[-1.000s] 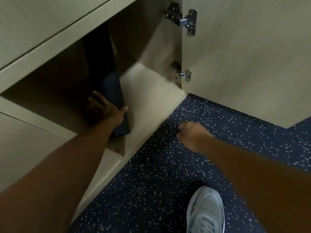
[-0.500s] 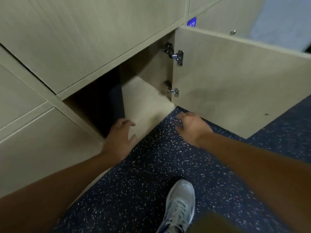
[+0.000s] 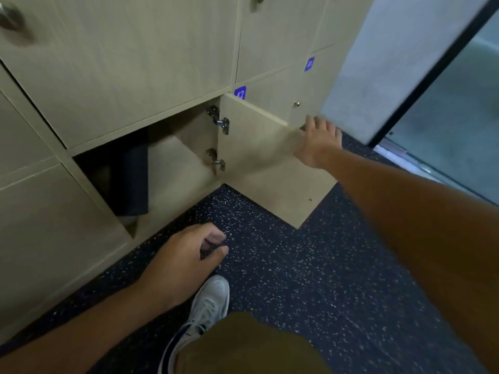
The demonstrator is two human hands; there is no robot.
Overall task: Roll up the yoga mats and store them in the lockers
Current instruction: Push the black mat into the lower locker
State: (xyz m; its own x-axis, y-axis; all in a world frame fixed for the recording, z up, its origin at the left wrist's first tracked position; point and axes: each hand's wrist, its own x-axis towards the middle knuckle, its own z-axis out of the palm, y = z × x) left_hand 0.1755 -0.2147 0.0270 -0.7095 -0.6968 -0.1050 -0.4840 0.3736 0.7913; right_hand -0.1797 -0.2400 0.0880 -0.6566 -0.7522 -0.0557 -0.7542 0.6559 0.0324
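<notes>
Dark rolled yoga mat (image 3: 132, 179) stands inside the open locker (image 3: 178, 168) at centre left, so I reach my right hand (image 3: 318, 141), fingers spread, to the door (image 3: 264, 163) for closing, left hand (image 3: 186, 260) loosely curled, empty.

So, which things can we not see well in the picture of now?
- Rolled mat, head view: the locker's dark interior and frame hide its top and left side.
- Right hand, head view: motion blur; whether it touches the open door is unclear.
- Blue number labels, head view: too small and blurred to read surely.
- Knob, head view: cut by the left edge, blurred.
</notes>
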